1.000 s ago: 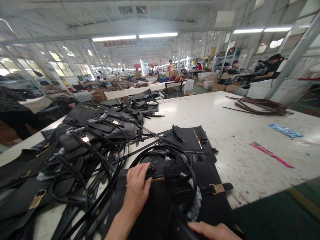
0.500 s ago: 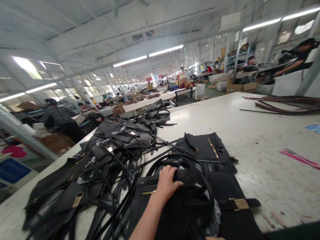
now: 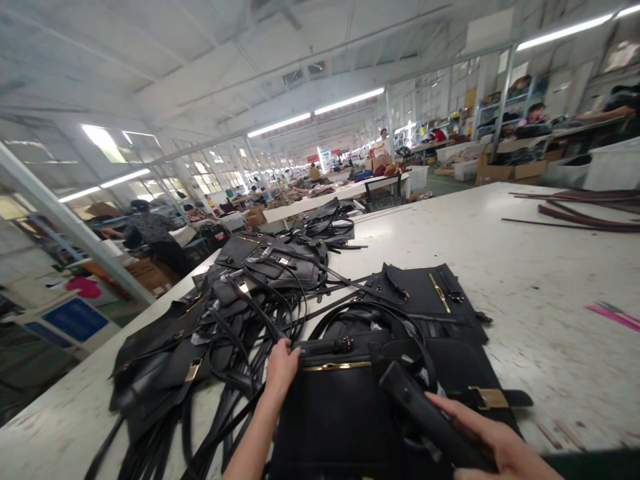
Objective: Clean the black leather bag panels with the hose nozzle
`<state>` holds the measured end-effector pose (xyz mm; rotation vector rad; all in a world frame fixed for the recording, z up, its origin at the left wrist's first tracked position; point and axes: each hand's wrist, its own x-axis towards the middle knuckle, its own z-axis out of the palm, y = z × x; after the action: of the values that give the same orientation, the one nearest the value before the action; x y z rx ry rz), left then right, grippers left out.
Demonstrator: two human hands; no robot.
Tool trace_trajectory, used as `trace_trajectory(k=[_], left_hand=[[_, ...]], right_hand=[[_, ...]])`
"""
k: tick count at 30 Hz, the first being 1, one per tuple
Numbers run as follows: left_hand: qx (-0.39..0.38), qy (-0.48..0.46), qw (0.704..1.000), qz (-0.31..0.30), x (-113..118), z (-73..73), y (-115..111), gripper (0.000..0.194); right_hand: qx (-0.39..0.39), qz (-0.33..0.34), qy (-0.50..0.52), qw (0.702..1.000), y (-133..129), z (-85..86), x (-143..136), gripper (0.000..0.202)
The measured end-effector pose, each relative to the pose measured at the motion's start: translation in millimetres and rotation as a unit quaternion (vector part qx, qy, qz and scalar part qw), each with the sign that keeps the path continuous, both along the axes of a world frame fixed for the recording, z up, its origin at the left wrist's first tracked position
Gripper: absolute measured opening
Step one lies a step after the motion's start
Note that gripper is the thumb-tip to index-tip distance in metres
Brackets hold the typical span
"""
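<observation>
Black leather bag pieces lie on the pale worktable (image 3: 540, 287). My left hand (image 3: 283, 367) pinches a black strap at the upper left corner of the nearest bag (image 3: 335, 413), which has a gold zip (image 3: 337, 366) across its top. At the lower right, my right hand (image 3: 493, 437) is wrapped round a dark black handheld object (image 3: 430, 417) over the bag's right side; what it is I cannot make out. Behind it lies another black bag piece (image 3: 425, 293) with a gold zip. A gold buckle (image 3: 489, 398) shows just above my right hand.
A heap of black bags and straps (image 3: 165, 353) covers the table's left side. Brown strips (image 3: 580, 213) lie at the back right, with a pink tool (image 3: 615, 315) nearer. A person (image 3: 155, 230) stands beyond the left edge; other people work farther back.
My left hand has moved left and down from the bag's top to a strap at its corner. My right hand has come into view with the dark object. The view has turned left.
</observation>
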<state>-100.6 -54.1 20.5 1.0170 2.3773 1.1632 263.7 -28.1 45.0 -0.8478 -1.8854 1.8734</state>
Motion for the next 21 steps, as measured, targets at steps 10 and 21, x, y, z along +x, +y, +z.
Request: trace_trajectory(k=[10,21], left_hand=[[0.148,-0.358,0.922,0.023,-6,-19.7,-27,0.012],[0.194,-0.47,0.859,0.062,-12,-33.2,-29,0.011]], right_hand=[[-0.095,0.114,0.092,0.985,27,8.4,-155,0.07],[-0.093,0.095,0.128,0.983,44,14.1,-198,0.062]])
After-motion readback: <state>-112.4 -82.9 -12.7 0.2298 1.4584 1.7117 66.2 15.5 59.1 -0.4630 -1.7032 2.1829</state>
